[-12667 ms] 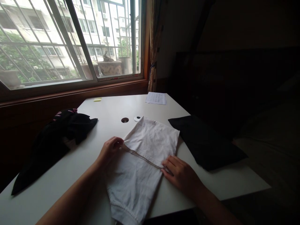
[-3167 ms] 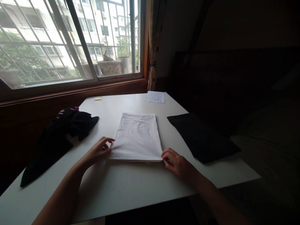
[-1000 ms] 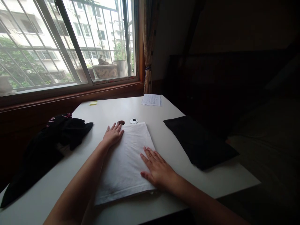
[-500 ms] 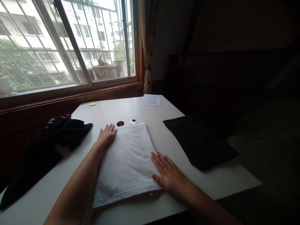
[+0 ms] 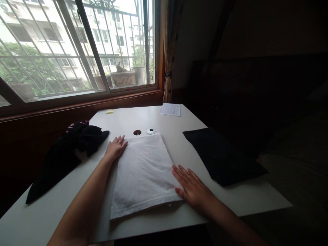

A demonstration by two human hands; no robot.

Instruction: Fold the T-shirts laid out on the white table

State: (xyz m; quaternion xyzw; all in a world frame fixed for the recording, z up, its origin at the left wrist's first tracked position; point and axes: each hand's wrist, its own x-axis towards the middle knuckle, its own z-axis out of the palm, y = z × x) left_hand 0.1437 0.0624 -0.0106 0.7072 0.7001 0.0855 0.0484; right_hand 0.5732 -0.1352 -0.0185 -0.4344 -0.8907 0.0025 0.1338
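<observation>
While the left hand and right hand flank the cloth, fingers loosely spread, light outward strokes should smooth it.

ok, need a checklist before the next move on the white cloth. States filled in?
1. Cloth smooth: not ok, creases show on the white cloth.
2. Left-hand grip open: ok, at the cloth's far left corner.
3. Right-hand grip open: ok, fingers spread at the right edge.
4. Black cloth apart from white: ok, tabletop shows between.
5. Table hole uncovered: ok, visible beyond the far edge.
6. Underside flat: cannot tell, hidden.
</observation>
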